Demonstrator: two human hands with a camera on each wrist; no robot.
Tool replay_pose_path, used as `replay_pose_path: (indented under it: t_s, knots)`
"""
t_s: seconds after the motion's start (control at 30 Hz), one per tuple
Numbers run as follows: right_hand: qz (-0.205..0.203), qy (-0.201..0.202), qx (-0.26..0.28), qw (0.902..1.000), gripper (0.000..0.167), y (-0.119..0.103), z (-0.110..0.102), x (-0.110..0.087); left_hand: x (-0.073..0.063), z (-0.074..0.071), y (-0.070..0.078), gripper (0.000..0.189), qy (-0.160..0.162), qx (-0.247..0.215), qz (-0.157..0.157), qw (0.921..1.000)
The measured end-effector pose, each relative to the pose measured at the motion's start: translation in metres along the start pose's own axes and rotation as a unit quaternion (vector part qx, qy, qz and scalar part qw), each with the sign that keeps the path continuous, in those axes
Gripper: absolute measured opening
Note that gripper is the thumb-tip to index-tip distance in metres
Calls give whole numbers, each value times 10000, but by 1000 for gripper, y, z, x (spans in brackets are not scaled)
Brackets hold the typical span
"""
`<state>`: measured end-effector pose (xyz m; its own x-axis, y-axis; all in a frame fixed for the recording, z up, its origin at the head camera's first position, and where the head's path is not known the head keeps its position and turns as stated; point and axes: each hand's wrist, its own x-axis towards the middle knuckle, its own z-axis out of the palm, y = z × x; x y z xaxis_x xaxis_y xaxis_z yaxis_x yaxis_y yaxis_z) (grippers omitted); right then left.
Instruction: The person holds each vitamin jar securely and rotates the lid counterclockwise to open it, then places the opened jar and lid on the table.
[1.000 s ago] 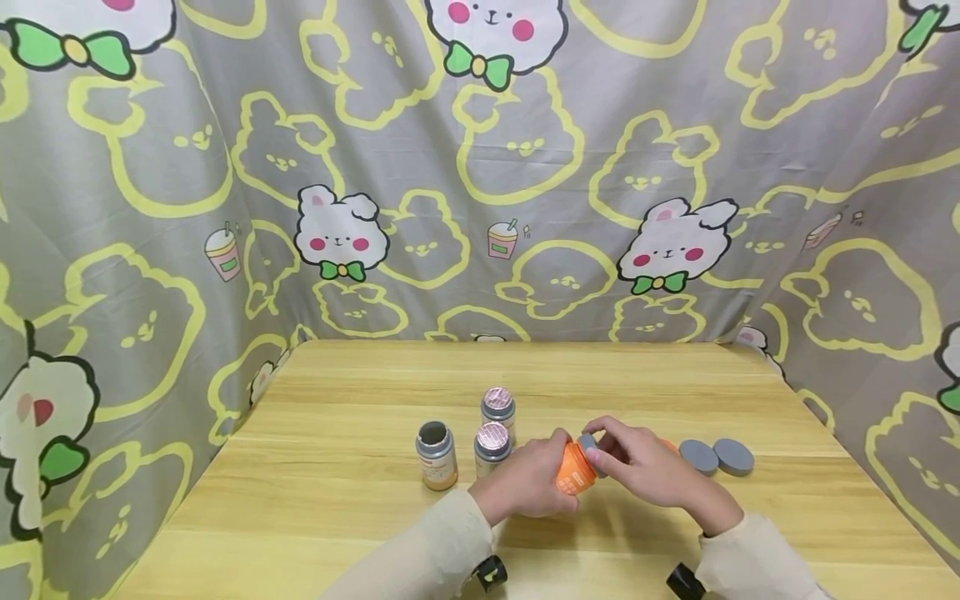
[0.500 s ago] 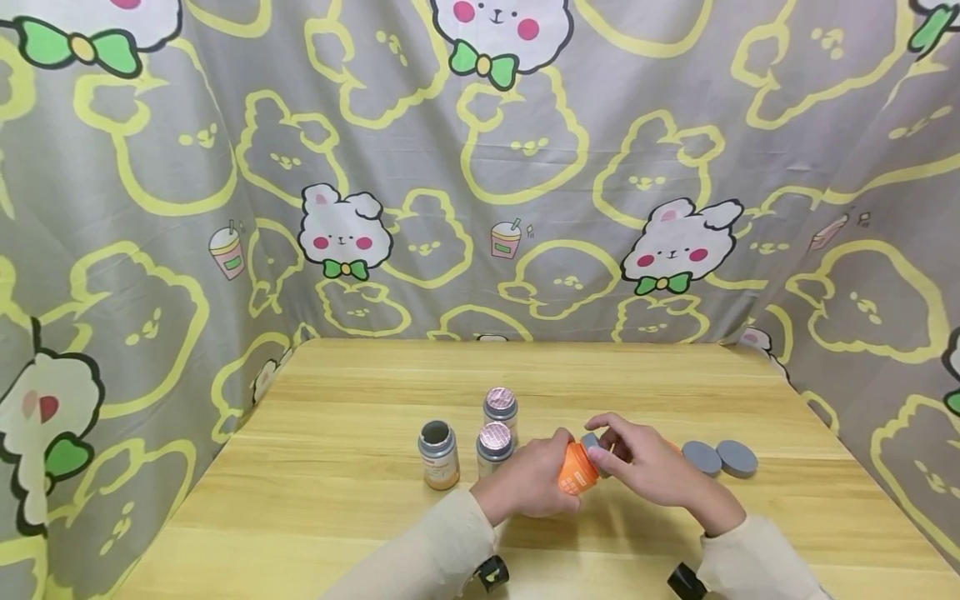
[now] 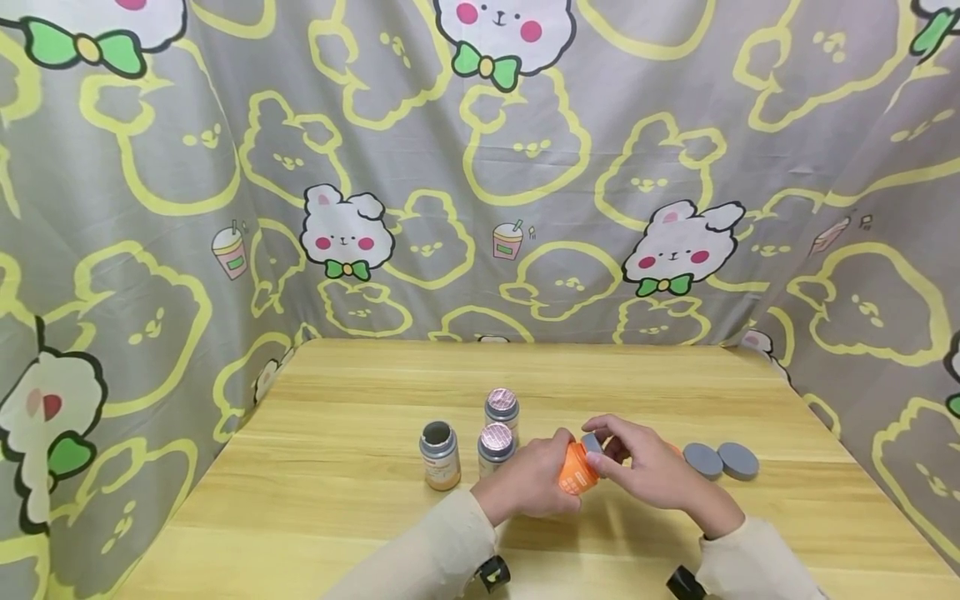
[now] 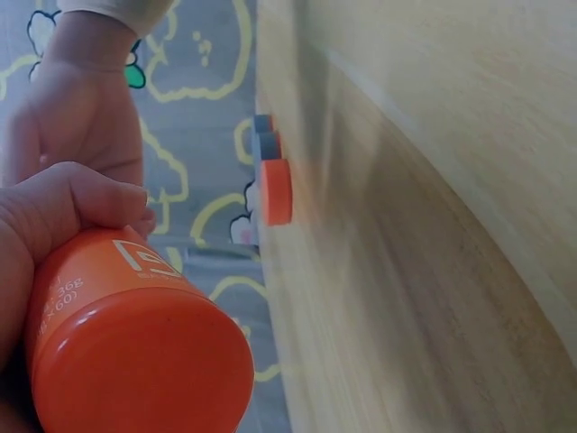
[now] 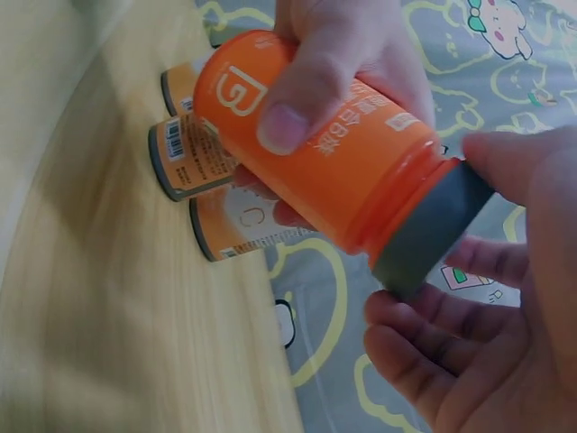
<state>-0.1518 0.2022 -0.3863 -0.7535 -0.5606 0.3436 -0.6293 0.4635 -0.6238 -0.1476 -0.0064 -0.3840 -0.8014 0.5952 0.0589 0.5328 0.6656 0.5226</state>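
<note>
My left hand (image 3: 536,479) grips an orange pill bottle (image 3: 576,475), tilted and held above the table with its capped end toward the right. Around the edge of its grey screw cap (image 5: 433,230), my right hand (image 3: 648,471) pinches with thumb and fingers. The cap sits on the bottle's neck in the right wrist view. White lettering marks the bottle's side, and its smooth orange base (image 4: 144,361) faces the left wrist camera. Left of the hands stand an uncovered grey-necked bottle (image 3: 439,458) and two foil-sealed bottles, a near one (image 3: 495,446) and a far one (image 3: 502,408).
Two grey caps (image 3: 702,460) lie on the wooden table (image 3: 360,392) to the right, beside an orange cap (image 4: 277,192) mostly hidden behind my right hand in the head view. A patterned curtain (image 3: 450,250) closes off the back and sides.
The head view shifts slightly. My right fingers change their position a little on the grey cap, while my left hand keeps holding the orange bottle in the same place.
</note>
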Motion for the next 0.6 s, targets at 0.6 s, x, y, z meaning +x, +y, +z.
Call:
replay_pose_path:
  t_s: [0.6]
  knots:
    - [62, -329, 226, 9992, 34, -5, -4, -2, 1, 2, 2, 59, -83, 39, -128, 9999]
